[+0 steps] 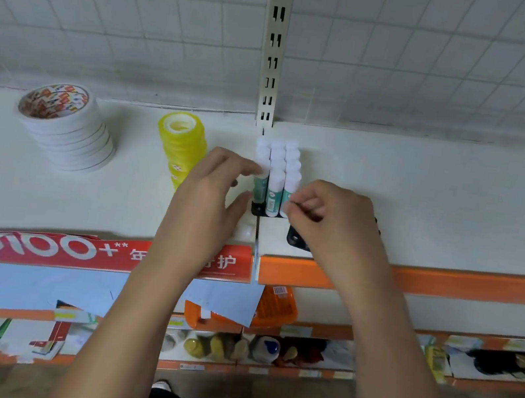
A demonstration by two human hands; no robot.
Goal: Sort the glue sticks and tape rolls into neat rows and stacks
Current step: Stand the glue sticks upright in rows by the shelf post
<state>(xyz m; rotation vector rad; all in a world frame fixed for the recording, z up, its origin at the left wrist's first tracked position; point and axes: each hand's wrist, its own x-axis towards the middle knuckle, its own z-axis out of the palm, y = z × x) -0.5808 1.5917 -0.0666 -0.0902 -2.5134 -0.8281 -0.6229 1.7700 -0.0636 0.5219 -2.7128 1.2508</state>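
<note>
White-capped glue sticks (277,173) with teal-and-white printed bodies stand upright in a tight block three wide, near the back edge of the shelf (461,204), just in front of the slotted metal post (274,44). The left hand (210,190) lies against the block's left side, fingers loosely bent, tips touching the front-left cap, thumb spread apart. The right hand (331,217) has its fingers curled in, pinching the body of the front-right stick. The sticks are smooth plastic cylinders. Toward the shelf's left end leans a stack of flat white tape rolls (67,131) with a printed core. Between it and the sticks rises a column of glossy, translucent yellow tape rolls (181,143). A black holed piece (296,239) shows under the right hand.
</note>
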